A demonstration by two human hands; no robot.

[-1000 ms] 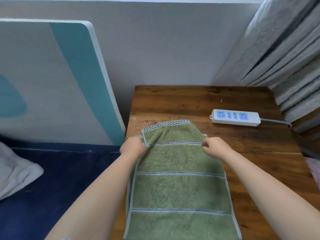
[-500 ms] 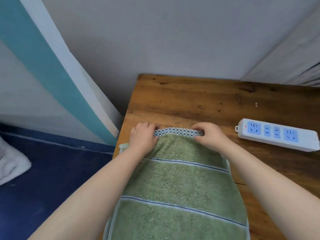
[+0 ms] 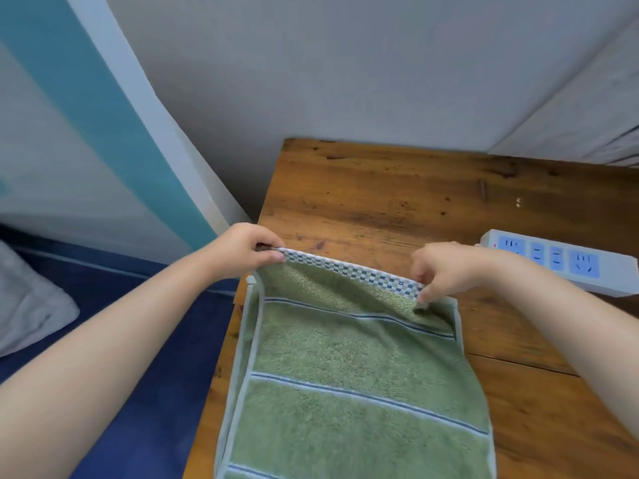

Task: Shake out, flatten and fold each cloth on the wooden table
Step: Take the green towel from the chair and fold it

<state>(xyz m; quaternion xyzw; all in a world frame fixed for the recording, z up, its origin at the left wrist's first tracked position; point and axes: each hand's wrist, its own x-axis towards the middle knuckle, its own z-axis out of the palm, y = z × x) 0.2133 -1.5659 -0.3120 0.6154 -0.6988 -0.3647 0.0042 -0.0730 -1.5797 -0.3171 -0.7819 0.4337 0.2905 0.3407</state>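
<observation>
A green towel (image 3: 359, 361) with thin blue-and-white stripes lies along the left side of the wooden table (image 3: 397, 188). Its far end carries a blue-and-white checked band, lifted off the table. My left hand (image 3: 242, 250) pinches the band's left corner. My right hand (image 3: 446, 271) pinches its right corner. Between the hands the band is stretched taut, and the towel under it sags in a shallow fold. The towel's near end runs out of view at the bottom.
A white power strip (image 3: 560, 261) with blue sockets lies on the table to the right of my right hand. A white and teal board (image 3: 103, 133) leans on the wall at left. Below it are a dark blue surface (image 3: 138, 357) and a pale cushion (image 3: 27, 305).
Both hands moved apart to the corners of the checked band and lifted it off the table. Earlier they pressed the band flat.
</observation>
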